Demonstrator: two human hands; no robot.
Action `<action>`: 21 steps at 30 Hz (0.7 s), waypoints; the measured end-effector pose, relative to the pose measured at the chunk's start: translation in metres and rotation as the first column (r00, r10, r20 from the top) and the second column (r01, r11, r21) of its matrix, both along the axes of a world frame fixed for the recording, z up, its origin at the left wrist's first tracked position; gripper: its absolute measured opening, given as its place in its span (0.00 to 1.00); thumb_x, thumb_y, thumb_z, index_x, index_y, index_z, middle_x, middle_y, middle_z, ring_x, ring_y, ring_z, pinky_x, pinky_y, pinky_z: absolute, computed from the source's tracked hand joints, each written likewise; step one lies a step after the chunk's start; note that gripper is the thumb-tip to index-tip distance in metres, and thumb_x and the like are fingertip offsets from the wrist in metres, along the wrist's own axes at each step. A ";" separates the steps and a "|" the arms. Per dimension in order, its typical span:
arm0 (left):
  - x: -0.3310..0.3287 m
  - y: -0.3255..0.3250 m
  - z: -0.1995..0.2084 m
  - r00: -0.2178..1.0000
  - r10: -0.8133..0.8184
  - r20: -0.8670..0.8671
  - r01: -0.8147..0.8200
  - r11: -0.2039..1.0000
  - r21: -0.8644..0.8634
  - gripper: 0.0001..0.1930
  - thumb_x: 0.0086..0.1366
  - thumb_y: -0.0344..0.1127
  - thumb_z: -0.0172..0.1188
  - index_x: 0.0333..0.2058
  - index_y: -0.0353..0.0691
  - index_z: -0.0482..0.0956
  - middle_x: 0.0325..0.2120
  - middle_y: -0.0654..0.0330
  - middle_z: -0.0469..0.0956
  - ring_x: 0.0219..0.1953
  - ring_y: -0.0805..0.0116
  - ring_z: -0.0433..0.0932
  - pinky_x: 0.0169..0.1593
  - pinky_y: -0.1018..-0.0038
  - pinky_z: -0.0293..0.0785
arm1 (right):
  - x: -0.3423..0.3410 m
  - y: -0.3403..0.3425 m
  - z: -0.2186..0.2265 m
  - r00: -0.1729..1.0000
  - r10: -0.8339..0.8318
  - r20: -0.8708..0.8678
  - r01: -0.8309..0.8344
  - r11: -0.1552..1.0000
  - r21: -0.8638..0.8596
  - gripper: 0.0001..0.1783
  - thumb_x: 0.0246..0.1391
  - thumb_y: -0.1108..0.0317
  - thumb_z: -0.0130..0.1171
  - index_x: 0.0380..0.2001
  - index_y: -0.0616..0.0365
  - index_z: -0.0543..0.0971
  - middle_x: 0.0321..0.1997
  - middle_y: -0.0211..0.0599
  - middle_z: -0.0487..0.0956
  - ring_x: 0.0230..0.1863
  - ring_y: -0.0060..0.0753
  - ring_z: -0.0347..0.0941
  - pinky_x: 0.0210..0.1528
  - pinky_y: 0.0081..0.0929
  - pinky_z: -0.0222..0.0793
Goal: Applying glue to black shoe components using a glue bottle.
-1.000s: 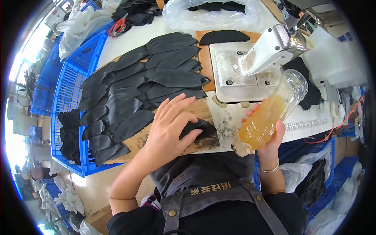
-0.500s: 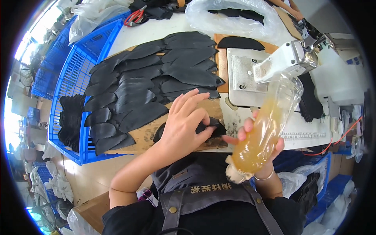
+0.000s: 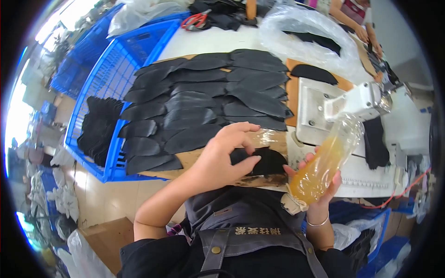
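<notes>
My right hand (image 3: pixel 324 178) is wrapped round a clear plastic bottle (image 3: pixel 320 169) of amber, glue-like liquid. The bottle is tilted upside down, and its cloth-wrapped mouth (image 3: pixel 294 204) points down toward my apron at the table's front edge. My left hand (image 3: pixel 227 155) has thumb and forefinger brought together at a dark half-oval leather piece (image 3: pixel 271 162), the other fingers raised. That piece lies on a stained brown board (image 3: pixel 192 160). Beyond my hands, overlapping rows of black leather pieces (image 3: pixel 194 104) cover most of the board.
On the left, a blue crate (image 3: pixel 104 173) holds stacked black pieces (image 3: pixel 97 127). A white sewing machine (image 3: pixel 359 104) stands to the right, with another black half-oval piece (image 3: pixel 315 73) behind it. Clear plastic sheeting (image 3: pixel 278 30) and red-handled scissors (image 3: pixel 194 21) lie farther back. Another person's hands (image 3: pixel 368 37) show at far right.
The view has shifted, so the table sits lower and farther right. The leather piece under my left hand now lies flatter, with more of its surface showing. My right hand still grips the bottle.
</notes>
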State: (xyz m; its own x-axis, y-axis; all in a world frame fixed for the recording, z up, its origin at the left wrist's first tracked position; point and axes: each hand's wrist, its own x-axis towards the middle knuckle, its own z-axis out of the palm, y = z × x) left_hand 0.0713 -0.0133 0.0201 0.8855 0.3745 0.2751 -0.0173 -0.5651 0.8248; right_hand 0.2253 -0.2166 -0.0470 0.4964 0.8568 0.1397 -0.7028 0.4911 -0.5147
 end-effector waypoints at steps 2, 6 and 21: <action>-0.023 0.015 0.010 0.999 0.035 0.031 -0.024 0.948 -0.319 0.08 0.52 0.24 0.60 0.29 0.36 0.70 0.51 0.52 0.71 0.55 0.66 0.68 0.56 0.71 0.62 | 0.001 0.001 -0.003 1.000 0.020 -0.024 -0.020 1.000 0.014 0.38 0.53 0.43 0.51 0.60 0.53 0.56 0.49 0.38 0.66 0.52 0.40 0.68 0.59 0.64 0.55; -0.065 0.064 0.046 0.921 0.361 0.143 -0.255 0.840 -0.478 0.06 0.56 0.28 0.55 0.33 0.33 0.76 0.48 0.57 0.75 0.38 0.81 0.71 0.44 0.84 0.66 | 0.005 0.004 -0.008 0.999 0.034 -0.042 -0.032 0.999 0.040 0.37 0.54 0.44 0.51 0.60 0.54 0.56 0.48 0.38 0.66 0.50 0.40 0.68 0.58 0.61 0.59; 0.050 0.159 -0.025 0.875 0.485 0.010 -0.345 0.608 0.715 0.06 0.51 0.36 0.61 0.27 0.41 0.80 0.51 0.48 0.70 0.58 0.48 0.62 0.60 0.59 0.55 | 0.007 0.004 -0.013 0.999 0.009 -0.031 -0.008 1.000 0.024 0.38 0.52 0.44 0.53 0.59 0.55 0.57 0.47 0.40 0.67 0.49 0.39 0.69 0.56 0.59 0.63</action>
